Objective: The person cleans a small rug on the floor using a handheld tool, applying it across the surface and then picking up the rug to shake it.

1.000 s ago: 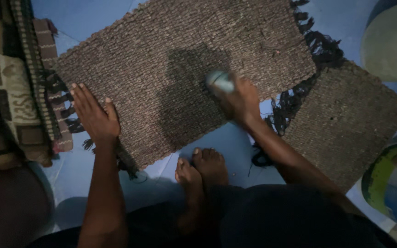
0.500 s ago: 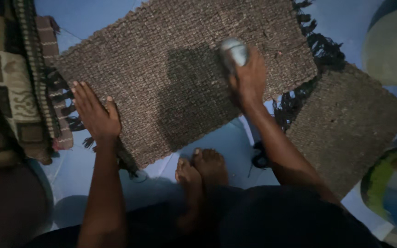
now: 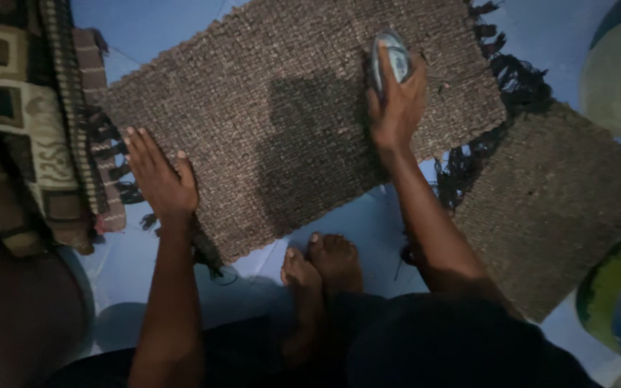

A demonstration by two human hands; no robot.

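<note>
Woven brown mat [image 3: 282, 122], left hand [image 3: 161, 176] flat, open; right hand [image 3: 395, 100] gripping oval brush [image 3: 391, 59], long axis pointing away

Bare arms, bare feet [image 3: 323, 269] (dark garment [image 3: 433, 345] below).

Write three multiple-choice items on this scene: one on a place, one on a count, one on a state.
1. Where is the pale oval scrubbing brush?
A. on the brown woven mat, near its far edge
B. on the blue floor
C. on the patterned rug

2. How many bare feet show?
A. one
B. two
C. none

3. How is the left hand?
A. clenched in a fist
B. lifted off the mat
C. flat, fingers spread

Answers: 1 A, the right hand holds it on the mat; 2 B, they are side by side; 3 C, palm down at the mat's edge.
</note>
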